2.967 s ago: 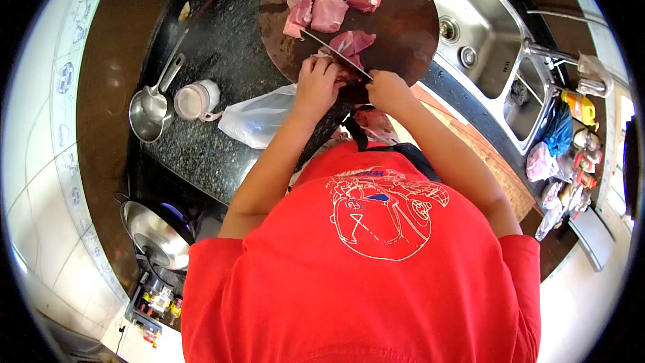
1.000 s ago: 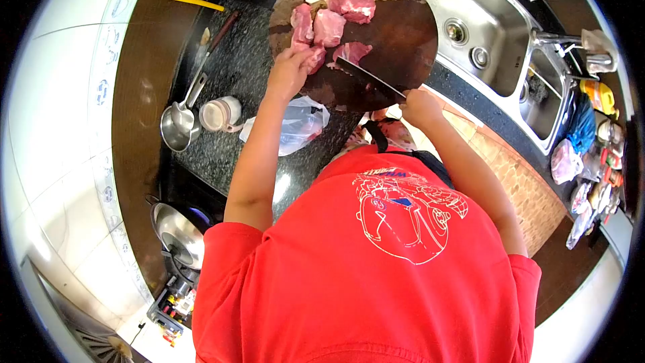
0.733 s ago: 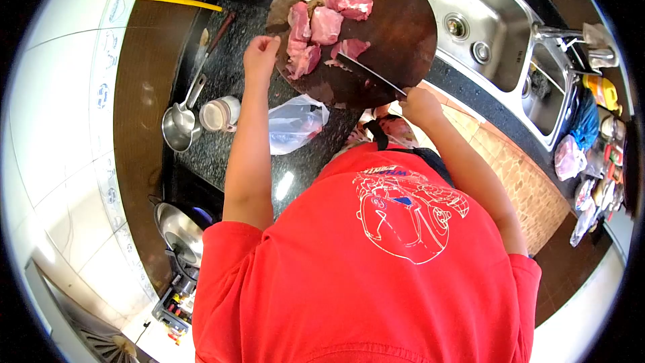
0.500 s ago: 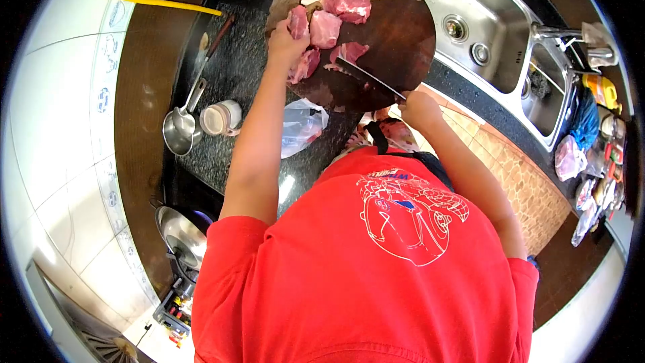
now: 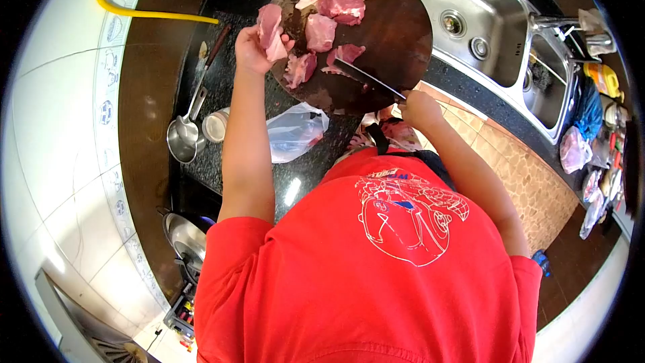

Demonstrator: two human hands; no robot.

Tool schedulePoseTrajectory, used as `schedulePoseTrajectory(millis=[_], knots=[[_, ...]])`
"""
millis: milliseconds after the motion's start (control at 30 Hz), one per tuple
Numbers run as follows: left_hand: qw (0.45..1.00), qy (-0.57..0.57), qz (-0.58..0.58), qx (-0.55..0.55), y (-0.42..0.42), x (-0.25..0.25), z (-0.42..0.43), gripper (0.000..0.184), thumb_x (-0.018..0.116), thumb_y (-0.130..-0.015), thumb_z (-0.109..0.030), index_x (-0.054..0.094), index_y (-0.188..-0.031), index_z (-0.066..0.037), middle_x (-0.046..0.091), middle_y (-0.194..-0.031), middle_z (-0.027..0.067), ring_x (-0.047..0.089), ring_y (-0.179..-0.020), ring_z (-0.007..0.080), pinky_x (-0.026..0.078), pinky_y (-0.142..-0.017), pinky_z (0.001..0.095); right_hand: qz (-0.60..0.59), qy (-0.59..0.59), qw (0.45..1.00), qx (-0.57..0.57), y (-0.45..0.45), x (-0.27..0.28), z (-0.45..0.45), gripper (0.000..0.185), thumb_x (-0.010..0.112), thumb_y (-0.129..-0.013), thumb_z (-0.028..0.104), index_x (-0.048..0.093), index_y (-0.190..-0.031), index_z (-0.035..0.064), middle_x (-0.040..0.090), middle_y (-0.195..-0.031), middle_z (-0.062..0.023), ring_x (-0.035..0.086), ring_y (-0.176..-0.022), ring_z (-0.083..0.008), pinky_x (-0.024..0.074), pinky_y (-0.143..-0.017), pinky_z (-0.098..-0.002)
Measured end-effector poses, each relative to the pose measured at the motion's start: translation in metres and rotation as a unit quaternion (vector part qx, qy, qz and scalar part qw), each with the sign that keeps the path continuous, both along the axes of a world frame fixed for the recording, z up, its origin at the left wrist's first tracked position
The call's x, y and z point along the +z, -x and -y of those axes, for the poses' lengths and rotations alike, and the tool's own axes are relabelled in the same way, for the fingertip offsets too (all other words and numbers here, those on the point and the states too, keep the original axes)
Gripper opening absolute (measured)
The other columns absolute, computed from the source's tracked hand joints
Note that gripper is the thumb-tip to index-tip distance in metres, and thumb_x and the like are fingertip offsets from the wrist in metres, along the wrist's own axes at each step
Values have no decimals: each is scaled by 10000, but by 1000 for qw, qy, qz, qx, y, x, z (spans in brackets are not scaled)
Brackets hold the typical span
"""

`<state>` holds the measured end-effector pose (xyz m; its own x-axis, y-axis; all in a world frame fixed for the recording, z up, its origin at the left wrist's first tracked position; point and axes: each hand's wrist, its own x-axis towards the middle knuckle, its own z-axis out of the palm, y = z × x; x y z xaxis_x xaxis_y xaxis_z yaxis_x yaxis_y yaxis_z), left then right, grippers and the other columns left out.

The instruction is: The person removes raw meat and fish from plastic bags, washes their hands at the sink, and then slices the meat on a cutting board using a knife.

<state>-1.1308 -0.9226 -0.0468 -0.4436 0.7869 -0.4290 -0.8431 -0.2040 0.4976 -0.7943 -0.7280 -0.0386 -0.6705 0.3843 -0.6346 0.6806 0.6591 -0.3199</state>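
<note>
In the head view, my left hand grips a piece of raw meat just off the left edge of the round dark cutting board. My right hand is wrapped around the handle of a knife at the board's near right edge. The knife's blade lies over the board, its tip at a thin slice of meat. Left of that slice sits a small chunk, with a paler block of meat above it. Farther back rests a large piece with fat.
A steel double sink stands to the right of the board. On the dark counter at left are a clear plastic bag, a white-lidded jar, a ladle and a steel pot. A yellow hose runs along the back left.
My left hand has moved left and lifted the piece of meat, turning so its palm side shows. The right hand and knife have stayed nearly still.
</note>
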Motion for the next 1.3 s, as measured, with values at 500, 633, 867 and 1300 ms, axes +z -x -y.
schedulePoseTrajectory(millis=[500, 633, 867, 1300], knots=[[971, 159, -175, 21, -88, 53, 11, 351, 608, -852, -167, 512, -1153, -15, 617, -916, 80, 618, -807, 189, 512, -704, 331, -75, -15, 997, -4, 31, 21, 10, 175, 566, -772, 182, 650, -826, 38, 642, -845, -212, 628, -840, -374, 503, -732, -446], [956, 191, -168, -144, -111, 20, 9, 321, 629, -842, -183, 547, -1112, -30, 618, -909, 74, 621, -697, 170, 510, -636, 275, -40, -37, 998, -20, 40, 17, -12, 221, 566, -814, 237, 647, -904, 53, 641, -927, -204, 614, -915, -370, 495, -778, -444], [801, 333, -362, -341, -154, 3, -45, 454, 611, -849, -313, 475, -1169, -21, 625, -892, 116, 640, -751, 221, 506, -628, 320, -82, 5, 995, -59, 34, 14, -15, 266, 575, -821, 271, 628, -925, 32, 627, -916, -234, 595, -919, -392, 477, -799, -462], [504, 398, -764, -59, -173, 21, -1, 252, 673, -722, -203, 581, -919, -76, 571, -938, 121, 562, -867, 328, 465, -744, 420, -172, -11, 984, -48, 17, 45, 21, 230, 520, -858, 247, 608, -962, 61, 631, -773, -206, 615, -755, -389, 484, -673, -479]])
